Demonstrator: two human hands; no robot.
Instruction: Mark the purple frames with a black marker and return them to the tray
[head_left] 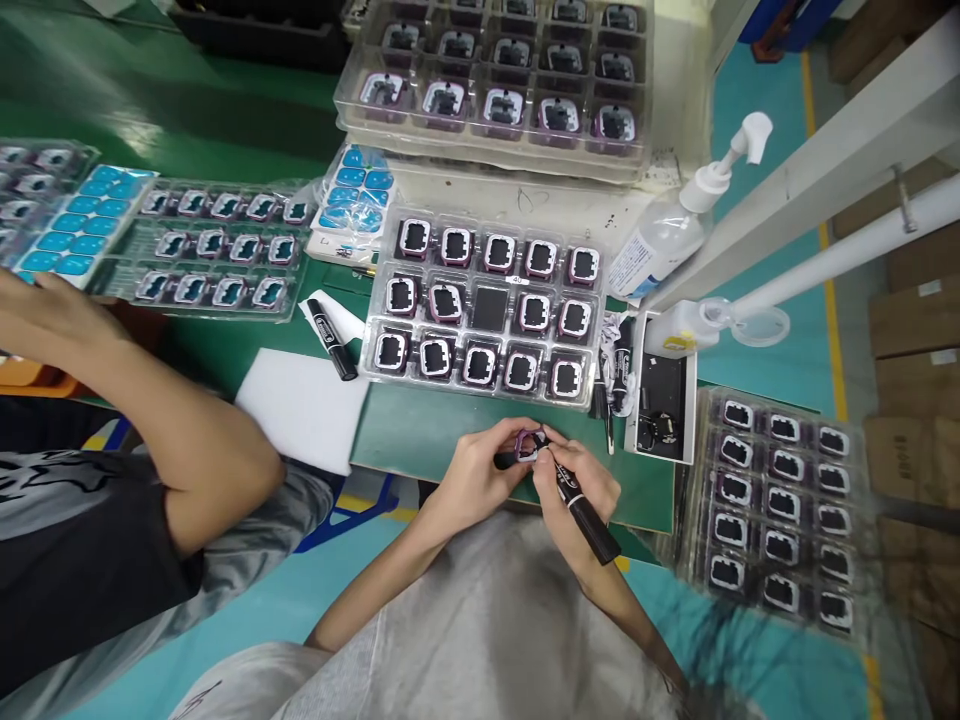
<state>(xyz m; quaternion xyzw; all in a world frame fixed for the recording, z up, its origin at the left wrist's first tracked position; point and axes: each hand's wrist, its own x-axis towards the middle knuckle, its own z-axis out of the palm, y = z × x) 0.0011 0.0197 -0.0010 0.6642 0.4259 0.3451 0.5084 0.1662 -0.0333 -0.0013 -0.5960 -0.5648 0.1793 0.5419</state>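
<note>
Near the table's front edge, my left hand (pixel 480 472) pinches a small purple watch-shaped frame (pixel 527 443). My right hand (pixel 576 482) grips a black marker (pixel 589 517), its tip end at the purple frame and its dark barrel slanting down to the right. Just beyond my hands lies a clear plastic tray (pixel 457 394) with rows of similar purple frames with white rims. One compartment (pixel 490 309) in its middle row holds no frame. The exact contact between marker tip and frame is hidden by my fingers.
Stacked trays (pixel 495 140) stand behind. At the right are a pump bottle (pixel 660 235), a white box (pixel 665 400) and another filled tray (pixel 780 500). A second marker (pixel 332 340) and white foam sheet (pixel 304 405) lie left, near another person's arm (pixel 202 450).
</note>
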